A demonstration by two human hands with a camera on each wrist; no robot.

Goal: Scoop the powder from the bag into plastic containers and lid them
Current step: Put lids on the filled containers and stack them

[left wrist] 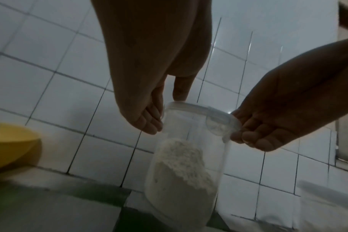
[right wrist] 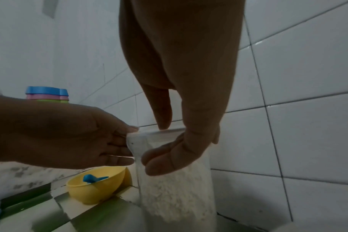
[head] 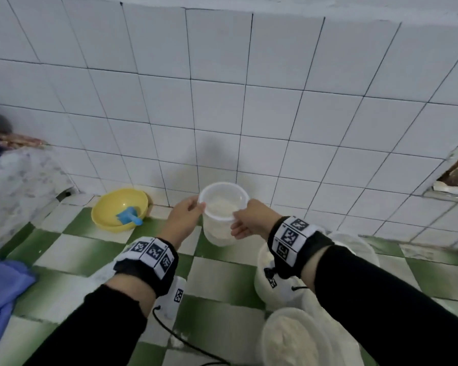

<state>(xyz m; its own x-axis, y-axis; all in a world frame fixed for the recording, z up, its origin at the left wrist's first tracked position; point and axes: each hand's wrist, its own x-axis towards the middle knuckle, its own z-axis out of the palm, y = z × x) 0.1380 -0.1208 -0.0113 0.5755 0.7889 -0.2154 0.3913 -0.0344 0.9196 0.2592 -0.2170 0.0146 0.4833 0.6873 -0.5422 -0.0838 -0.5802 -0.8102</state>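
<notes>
While both our hands, the left hand [head: 186, 216] and right hand [head: 250, 219], pinch the lid [head: 223, 200] rim atop the powder-filled container [left wrist: 181, 180] on the floor by the wall, we judge lidding underway, with firm all-round pressing needed next.

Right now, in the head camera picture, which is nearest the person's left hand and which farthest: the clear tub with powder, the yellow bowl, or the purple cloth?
1. Clear tub: held at its rim by the left hand.
2. Yellow bowl: left of the hand, by the wall.
3. Purple cloth: far left, at the picture's edge.
</notes>
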